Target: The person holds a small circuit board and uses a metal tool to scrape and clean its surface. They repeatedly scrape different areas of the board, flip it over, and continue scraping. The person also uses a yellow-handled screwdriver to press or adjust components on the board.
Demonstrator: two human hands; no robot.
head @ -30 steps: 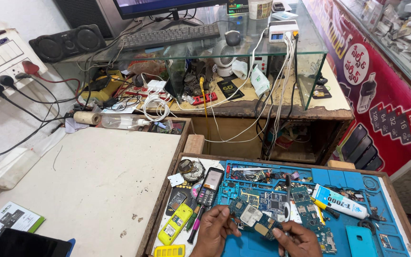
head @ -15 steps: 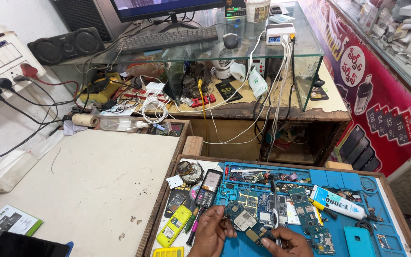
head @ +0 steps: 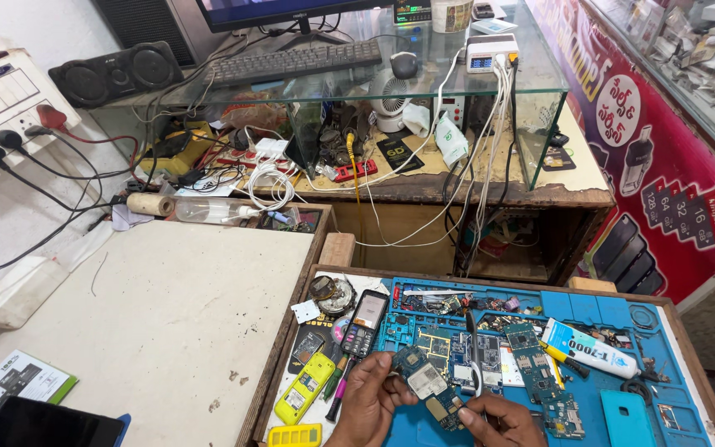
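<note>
Here, the left hand (head: pixel 367 400) pinches a small circuit board (head: pixel 428 387) above the blue mat's (head: pixel 597 310) near edge while the right hand (head: pixel 500 420) grips tweezers (head: pixel 475 364), whose tips could slip and scratch it or flick parts loose.

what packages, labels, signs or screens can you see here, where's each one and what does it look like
Monitor: top edge, above the keyboard, dark frame, blue screen.
Banner: right wall, red with white circles and pictured phones.
Glue tube: on the blue mat, right of the hands, white with blue label.
Keypad phone: left of the mat, black, dark screen.
Leaflet: lower left on the white board, green and white.
Small meter: on the glass shelf, white, lit display.
</note>
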